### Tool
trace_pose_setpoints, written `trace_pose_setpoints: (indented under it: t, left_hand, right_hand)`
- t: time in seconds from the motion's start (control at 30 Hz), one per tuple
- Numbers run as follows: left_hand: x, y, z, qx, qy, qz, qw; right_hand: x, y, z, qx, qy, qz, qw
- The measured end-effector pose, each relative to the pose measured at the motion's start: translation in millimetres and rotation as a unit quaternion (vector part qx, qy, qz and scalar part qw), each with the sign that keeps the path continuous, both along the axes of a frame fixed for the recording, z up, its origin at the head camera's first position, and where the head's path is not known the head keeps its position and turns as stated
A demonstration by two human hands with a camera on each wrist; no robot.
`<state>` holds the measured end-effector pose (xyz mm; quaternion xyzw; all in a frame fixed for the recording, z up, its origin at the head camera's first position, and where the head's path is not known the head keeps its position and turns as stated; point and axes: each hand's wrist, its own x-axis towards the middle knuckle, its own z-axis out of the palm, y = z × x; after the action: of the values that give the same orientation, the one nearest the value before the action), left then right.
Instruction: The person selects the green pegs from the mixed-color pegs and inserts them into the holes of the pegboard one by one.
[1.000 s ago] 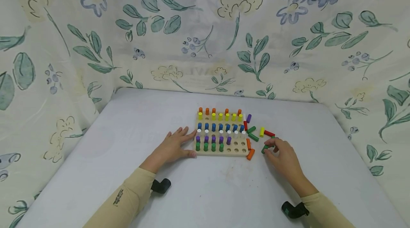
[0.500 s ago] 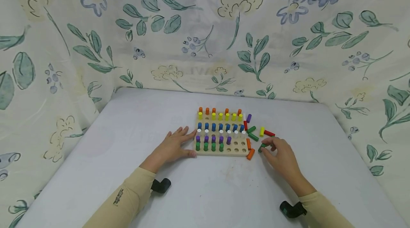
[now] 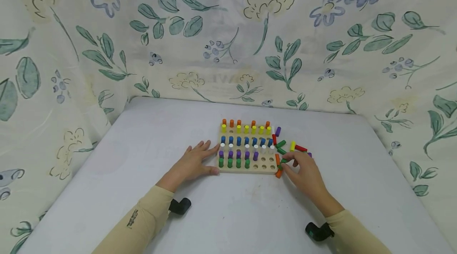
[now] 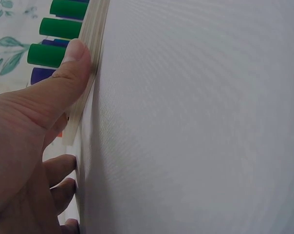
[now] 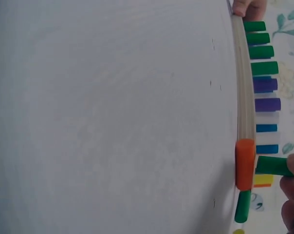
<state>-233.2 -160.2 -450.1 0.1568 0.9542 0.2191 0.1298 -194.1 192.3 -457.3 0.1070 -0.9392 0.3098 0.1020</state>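
My left hand (image 3: 194, 162) lies with spread fingers at the left side of a wooden pegboard (image 3: 246, 172), its thumb by the front left corner. In the left wrist view, the thumb presses against the board's edge beside green pegs (image 4: 45, 55). My right hand (image 3: 306, 171) pinches a green peg (image 5: 272, 165) between thumb and fingers, just off the board's front right corner. Rows of orange, yellow, blue, white, purple and green pegs stand in the board. The green row (image 3: 229, 163) fills the left part of the front, with bare holes to its right.
Loose pegs lie on the white table (image 3: 228, 214) right of the board: an orange peg (image 5: 245, 164) against its edge, a yellow peg (image 3: 292, 146), a red peg (image 3: 301, 148), a purple peg (image 3: 278, 131) and several others. A floral cloth (image 3: 221, 83) hangs behind the table.
My right hand has carried the green peg leftward to the board's right edge, uncovering a purple peg behind the hand. The left hand stays in place.
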Motion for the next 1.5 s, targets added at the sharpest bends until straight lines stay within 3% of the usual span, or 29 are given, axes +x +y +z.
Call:
trace_pose_setpoints:
  t: [0.53, 0.83, 1.17, 1.5]
  left_hand:
    - [-1.3, 0.5, -0.4, -0.003, -0.003, 0.002, 1.0]
    - [-0.4, 1.5, 2.2, -0.006, -0.007, 0.001, 1.0]
    - [0.4, 2.2, 3.9, -0.007, -0.007, 0.001, 1.0]
    - [0.4, 1.9, 3.1, -0.009, -0.005, 0.002, 0.9999]
  right_hand:
    - [-4.6, -20, 1.7, -0.019, 0.011, 0.042, 0.9989]
    - [-9.3, -35, -1.5, -0.024, 0.043, 0.075, 0.9959]
    - [-10.5, -51, 2.8, -0.004, 0.004, 0.073, 0.9973]
    - [-11.0, -53, 1.3, 0.012, 0.016, 0.089, 0.9959]
